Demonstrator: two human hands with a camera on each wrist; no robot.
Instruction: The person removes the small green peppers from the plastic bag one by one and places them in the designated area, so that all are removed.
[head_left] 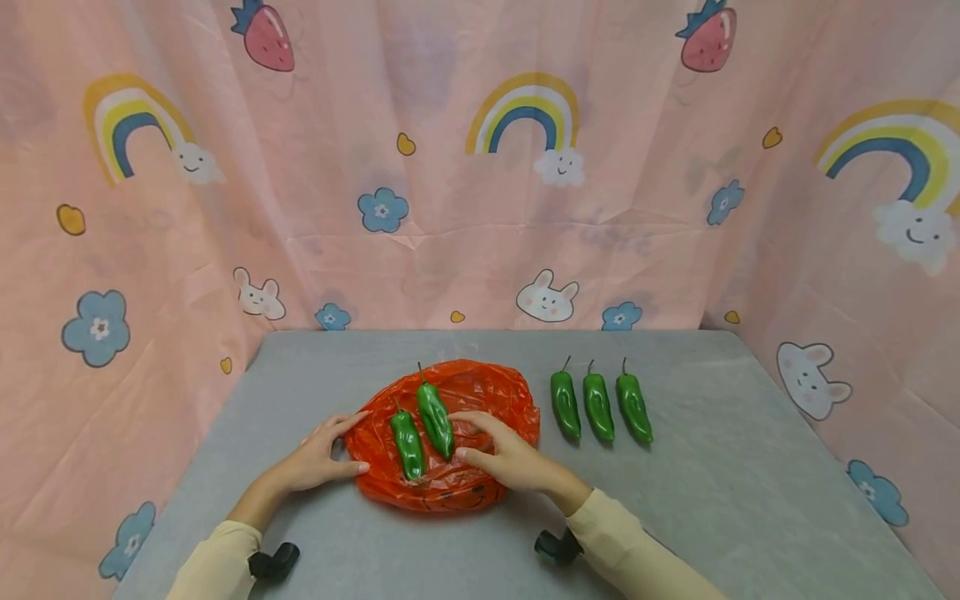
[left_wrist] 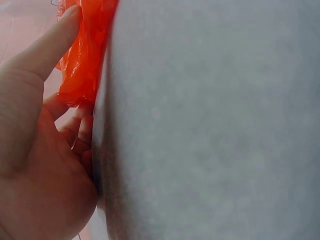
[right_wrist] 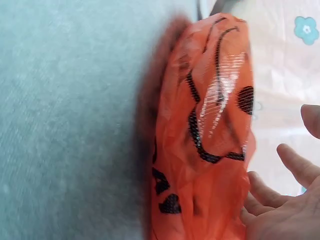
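An orange-red plastic bag (head_left: 487, 392) with black printed marks lies spread on the grey table in the head view. Two green chili peppers, a left one (head_left: 407, 443) and a longer right one (head_left: 435, 420), lie on it side by side. At the bag's left edge is my left hand (head_left: 318, 458), thumb and fingers apart. In the left wrist view its thumb (left_wrist: 50, 47) extends along the bag (left_wrist: 82, 75), and its other fingers are partly hidden. Over the bag's right part, beside the longer pepper, my right hand (head_left: 510, 458) has its fingers loosely bent with nothing visibly gripped.
Three more green chili peppers, one left (head_left: 566, 406), one middle (head_left: 598, 407) and one right (head_left: 634, 408), stand in a row to the right of the bag. A pink printed curtain (head_left: 450, 250) rises behind the grey table (head_left: 750, 500) and along its sides.
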